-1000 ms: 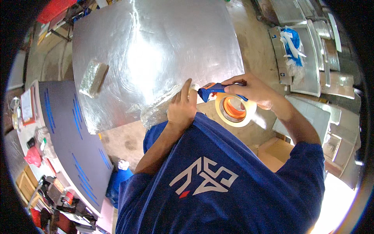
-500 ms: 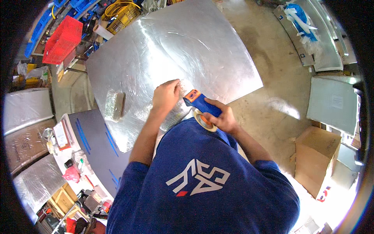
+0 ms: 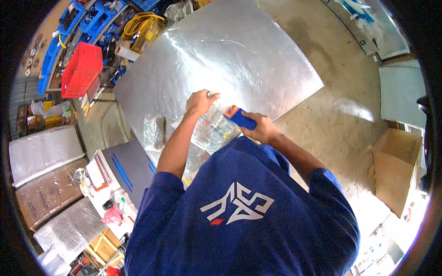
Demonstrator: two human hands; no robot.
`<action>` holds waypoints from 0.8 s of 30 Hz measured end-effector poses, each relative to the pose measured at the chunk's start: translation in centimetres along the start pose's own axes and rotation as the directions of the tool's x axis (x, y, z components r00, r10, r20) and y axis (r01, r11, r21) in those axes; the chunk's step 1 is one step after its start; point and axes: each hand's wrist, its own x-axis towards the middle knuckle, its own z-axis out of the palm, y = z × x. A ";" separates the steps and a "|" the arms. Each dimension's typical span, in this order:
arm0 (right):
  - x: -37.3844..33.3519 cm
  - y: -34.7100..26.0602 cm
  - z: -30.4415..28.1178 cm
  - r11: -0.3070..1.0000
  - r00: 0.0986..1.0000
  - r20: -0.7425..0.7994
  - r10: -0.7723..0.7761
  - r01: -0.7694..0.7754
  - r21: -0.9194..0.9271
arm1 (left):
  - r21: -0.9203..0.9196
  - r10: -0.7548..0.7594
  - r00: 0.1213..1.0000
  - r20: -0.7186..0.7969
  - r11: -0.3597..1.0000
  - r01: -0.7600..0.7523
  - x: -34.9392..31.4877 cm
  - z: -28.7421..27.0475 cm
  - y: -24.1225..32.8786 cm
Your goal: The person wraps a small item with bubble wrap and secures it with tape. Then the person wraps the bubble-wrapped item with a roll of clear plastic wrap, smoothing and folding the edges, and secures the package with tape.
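In my right hand [image 3: 263, 128] is a blue and orange tape dispenser [image 3: 244, 120], its orange end pointing left. Its tape roll does not show from here. My left hand [image 3: 199, 102] is closed in a pinch around a small pale bit at the thumb and finger, too small to make out. Between and below the hands lies a bundle wrapped in clear plastic [image 3: 214, 131], partly covered by my shirt. A smaller plastic-wrapped block [image 3: 154, 132] sits to the left of my left forearm. Both rest on a shiny metal-topped table [image 3: 258, 60].
Far left, a red crate [image 3: 82, 71] stands near blue bins [image 3: 99, 20] and a yellow basket [image 3: 148, 37]. A white roll [image 3: 126, 53] lies by the table's edge. Cardboard boxes [image 3: 397, 170] stand on the right, wrapped cartons [image 3: 48, 152] on the left.
The whole view has shifted and turned slightly. My right hand has tilted the dispenser, so its tape roll no longer shows. More of the wrapped bundle is visible between my arms.
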 end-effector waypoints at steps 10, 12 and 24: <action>7.1 -9.9 -3.8 0.611 0.638 0.675 0.372 0.380 -0.695 | -0.033 0.158 0.987 0.021 0.987 -0.157 -2.6 -1.0 1.9; 8.0 -9.6 -4.0 0.587 0.586 0.712 0.387 0.439 -0.680 | -0.124 0.095 0.995 -0.038 0.987 -0.099 -3.1 -1.3 0.6; 12.4 5.3 -7.4 0.664 0.869 0.274 -0.413 0.493 -0.563 | -0.850 -0.605 0.668 -0.433 0.520 -0.081 -14.6 -4.4 -5.2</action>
